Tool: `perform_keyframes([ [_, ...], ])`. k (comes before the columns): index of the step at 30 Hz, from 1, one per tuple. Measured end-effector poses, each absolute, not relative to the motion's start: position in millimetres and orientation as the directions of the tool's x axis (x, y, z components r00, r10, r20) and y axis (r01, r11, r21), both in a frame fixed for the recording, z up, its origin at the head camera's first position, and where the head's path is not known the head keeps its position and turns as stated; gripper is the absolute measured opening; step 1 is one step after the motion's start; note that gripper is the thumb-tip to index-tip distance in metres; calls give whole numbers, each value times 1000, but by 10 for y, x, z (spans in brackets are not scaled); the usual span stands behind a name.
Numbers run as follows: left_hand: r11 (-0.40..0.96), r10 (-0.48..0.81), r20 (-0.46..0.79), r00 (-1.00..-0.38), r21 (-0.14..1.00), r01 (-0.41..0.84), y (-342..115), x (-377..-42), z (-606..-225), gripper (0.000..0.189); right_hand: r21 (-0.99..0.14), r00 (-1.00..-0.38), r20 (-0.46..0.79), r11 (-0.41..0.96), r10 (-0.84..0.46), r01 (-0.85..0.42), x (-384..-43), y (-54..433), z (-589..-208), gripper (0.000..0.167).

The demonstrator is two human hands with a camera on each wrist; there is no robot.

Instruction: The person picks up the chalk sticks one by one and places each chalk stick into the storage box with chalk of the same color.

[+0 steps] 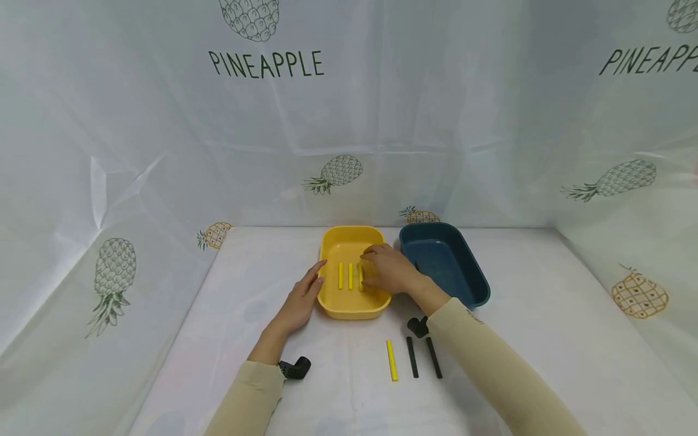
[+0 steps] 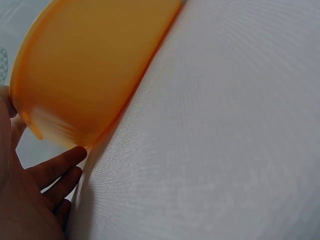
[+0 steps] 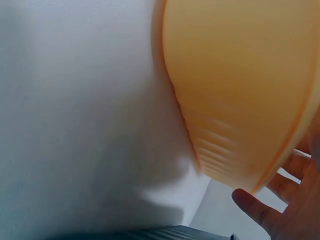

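A yellow tray (image 1: 354, 309) stands near the back of the table, with three short yellow sticks (image 1: 351, 277) side by side on its floor. My left hand (image 1: 300, 301) rests against the tray's left side, fingers extended; the left wrist view shows fingertips (image 2: 75, 155) by the lower corner. Reaching over the right rim, my right hand (image 1: 389, 269) has its fingers spread beside the rightmost yellow stick (image 1: 360, 277). Whether they touch that stick is unclear. In the right wrist view, the tray's outer wall (image 3: 235, 95) hides most of the fingers.
A dark blue tray (image 1: 474, 266) stands right of the yellow one, with a dark stick partly visible inside. In front lie a yellow stick (image 1: 391, 360) and two black sticks (image 1: 412, 357). A white pineapple-print sheet (image 1: 349, 109) hangs behind and at the sides.
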State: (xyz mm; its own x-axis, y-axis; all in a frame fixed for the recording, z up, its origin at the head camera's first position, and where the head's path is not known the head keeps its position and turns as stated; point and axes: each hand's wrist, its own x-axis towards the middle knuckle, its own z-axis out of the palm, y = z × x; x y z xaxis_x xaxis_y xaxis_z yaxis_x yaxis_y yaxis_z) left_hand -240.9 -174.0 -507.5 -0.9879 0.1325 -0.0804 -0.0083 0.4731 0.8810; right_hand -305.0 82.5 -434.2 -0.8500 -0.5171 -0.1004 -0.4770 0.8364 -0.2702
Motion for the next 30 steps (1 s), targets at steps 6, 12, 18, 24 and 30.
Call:
perform_keyframes([
  [6, 479, 135, -76, -988, 878, -3, -1735, -2413, -5066, 46, -273, -853, -92, 836, -514, -475, -2995, 868, -4250, 63],
  [12, 482, 139, -71, -988, 876, 5, -1739, -2414, -5073, 45, -274, -852, -85, 834, -517, -479, -2937, 899, -4201, 63],
  [18, 492, 136, -74, -988, 871, 3, -1743, -2408, -5076, 44, -278, -845, -80, 826, -528, -490, -2889, 933, -4184, 63],
  [24, 487, 133, -83, -988, 874, -8, -1738, -2399, -5076, 44, -265, -844, -84, 828, -530, -494, -2846, 959, -4153, 64],
  [30, 490, 131, -85, -988, 871, -10, -1729, -2397, -5072, 45, -265, -836, -70, 818, -545, -511, -2812, 991, -4125, 62],
])
